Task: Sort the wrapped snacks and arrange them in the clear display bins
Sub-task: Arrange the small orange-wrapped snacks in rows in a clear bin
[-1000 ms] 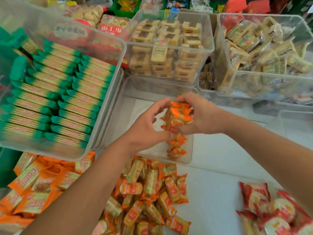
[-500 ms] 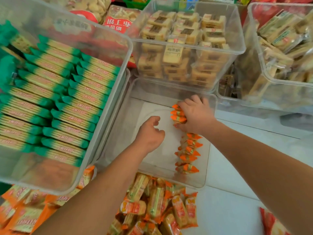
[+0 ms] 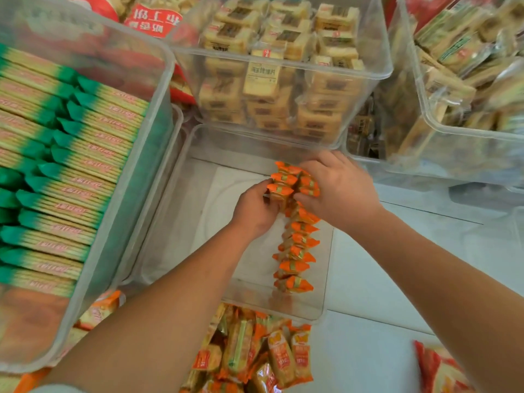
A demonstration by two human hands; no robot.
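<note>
large white chinese characters, upside down to the camera, on a red packet (image 3: 153, 21) at the top; bold strokes, yet not surely readable. red chinese lettering, smeared by blur, along each green-ended packet (image 3: 93, 143) in the left bin (image 3: 169, 69). dark chinese print on a pale label (image 3: 261, 73) facing out through the wall of the middle bin (image 3: 377, 76), too soft to read. white characters on red patches on orange packets (image 3: 283, 361) lying loose at the bottom, too small to read.

The white counter (image 3: 368, 330) bears clear bins (image 3: 173, 222), a loose heap of orange-wrapped snacks (image 3: 255, 355) and red packets (image 3: 436, 370).
</note>
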